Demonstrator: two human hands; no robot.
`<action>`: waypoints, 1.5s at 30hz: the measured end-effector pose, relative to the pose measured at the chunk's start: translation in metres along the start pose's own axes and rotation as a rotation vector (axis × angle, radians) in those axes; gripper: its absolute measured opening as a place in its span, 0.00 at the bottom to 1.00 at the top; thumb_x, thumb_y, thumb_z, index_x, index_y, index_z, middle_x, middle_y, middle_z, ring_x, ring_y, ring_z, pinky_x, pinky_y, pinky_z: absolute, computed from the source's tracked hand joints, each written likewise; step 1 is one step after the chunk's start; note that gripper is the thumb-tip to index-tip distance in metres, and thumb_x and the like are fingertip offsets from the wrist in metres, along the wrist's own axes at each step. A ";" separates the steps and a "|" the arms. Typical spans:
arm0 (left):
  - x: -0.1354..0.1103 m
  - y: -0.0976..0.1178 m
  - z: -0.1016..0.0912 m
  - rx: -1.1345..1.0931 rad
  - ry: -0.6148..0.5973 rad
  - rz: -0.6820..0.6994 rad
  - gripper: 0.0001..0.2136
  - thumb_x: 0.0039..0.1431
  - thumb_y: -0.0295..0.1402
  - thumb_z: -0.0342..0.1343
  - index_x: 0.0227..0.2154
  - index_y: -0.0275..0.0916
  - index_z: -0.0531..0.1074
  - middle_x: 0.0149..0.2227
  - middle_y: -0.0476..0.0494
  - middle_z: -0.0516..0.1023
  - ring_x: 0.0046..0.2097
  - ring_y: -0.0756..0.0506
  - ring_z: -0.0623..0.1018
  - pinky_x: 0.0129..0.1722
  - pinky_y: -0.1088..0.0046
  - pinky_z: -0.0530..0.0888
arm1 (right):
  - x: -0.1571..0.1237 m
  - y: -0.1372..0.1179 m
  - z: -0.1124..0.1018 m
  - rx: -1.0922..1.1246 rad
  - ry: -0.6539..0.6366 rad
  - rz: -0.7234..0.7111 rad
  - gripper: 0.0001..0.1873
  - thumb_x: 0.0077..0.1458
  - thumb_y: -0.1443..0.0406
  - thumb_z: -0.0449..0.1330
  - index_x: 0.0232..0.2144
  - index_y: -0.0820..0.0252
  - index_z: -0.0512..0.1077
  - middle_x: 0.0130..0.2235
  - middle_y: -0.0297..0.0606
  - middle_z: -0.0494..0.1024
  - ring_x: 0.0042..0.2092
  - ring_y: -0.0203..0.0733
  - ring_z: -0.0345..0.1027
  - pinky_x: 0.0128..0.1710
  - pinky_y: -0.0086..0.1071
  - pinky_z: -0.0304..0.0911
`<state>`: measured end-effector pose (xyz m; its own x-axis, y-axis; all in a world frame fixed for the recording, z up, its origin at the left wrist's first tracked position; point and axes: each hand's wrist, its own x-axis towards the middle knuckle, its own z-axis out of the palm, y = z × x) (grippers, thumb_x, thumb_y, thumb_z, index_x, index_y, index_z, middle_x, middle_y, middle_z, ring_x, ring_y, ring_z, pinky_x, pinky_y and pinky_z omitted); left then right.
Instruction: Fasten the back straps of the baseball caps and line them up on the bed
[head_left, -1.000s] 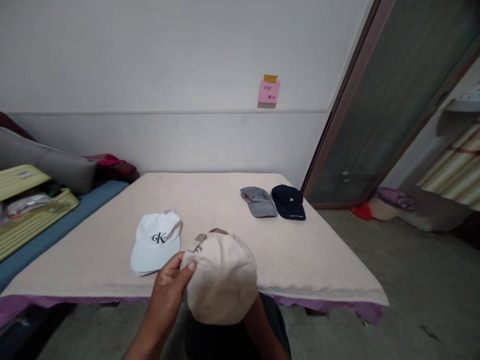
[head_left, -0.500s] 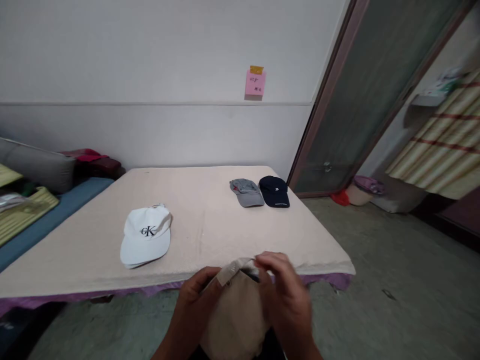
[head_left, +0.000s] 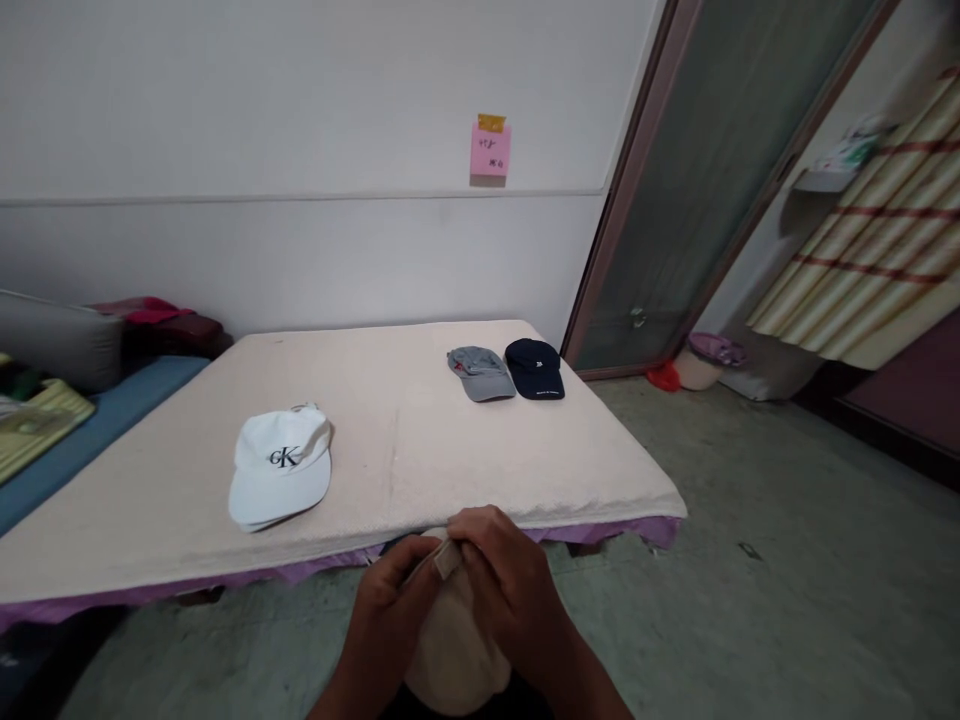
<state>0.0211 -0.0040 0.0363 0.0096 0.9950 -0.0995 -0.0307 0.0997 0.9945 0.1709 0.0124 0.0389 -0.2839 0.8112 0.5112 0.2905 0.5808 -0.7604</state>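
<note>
A beige cap (head_left: 452,650) is held low in front of me, just short of the bed's near edge. My left hand (head_left: 394,605) pinches the left side of its back strap (head_left: 448,560). With fingers bent over the strap's other side, my right hand (head_left: 504,575) grips the cap too; part of the strap is hidden under those fingers. On the bed, a white cap (head_left: 281,465) with black "CK" letters lies at the left. Farther back at the right, a grey cap (head_left: 481,375) sits beside a dark navy cap (head_left: 535,368), their brims facing me.
The bed has a pale cover (head_left: 420,440) over a purple cloth. A blue mat (head_left: 142,400) and a grey cushion (head_left: 60,340) are at the left. Against the white wall hangs a pink note (head_left: 490,152). A waste bin (head_left: 701,365) stands by the sliding door (head_left: 660,200).
My right hand has moved left, closer to my left hand, and the gap at the back of the beige cap has narrowed. The whole view has shifted slightly right.
</note>
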 end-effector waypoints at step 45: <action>0.021 0.010 -0.049 -0.626 0.371 -0.372 0.11 0.44 0.26 0.62 0.34 0.39 0.74 0.29 0.47 0.79 0.29 0.47 0.78 0.29 0.73 0.74 | -0.056 0.054 0.016 1.290 -0.171 0.837 0.26 0.40 0.57 0.66 0.43 0.61 0.72 0.42 0.44 0.77 0.42 0.48 0.70 0.45 0.38 0.60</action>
<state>-0.0283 0.0186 0.0422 -0.1993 0.8224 -0.5329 -0.6445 0.2996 0.7034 0.1879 -0.0032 -0.0369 -0.5719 0.7943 -0.2049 -0.5184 -0.5435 -0.6601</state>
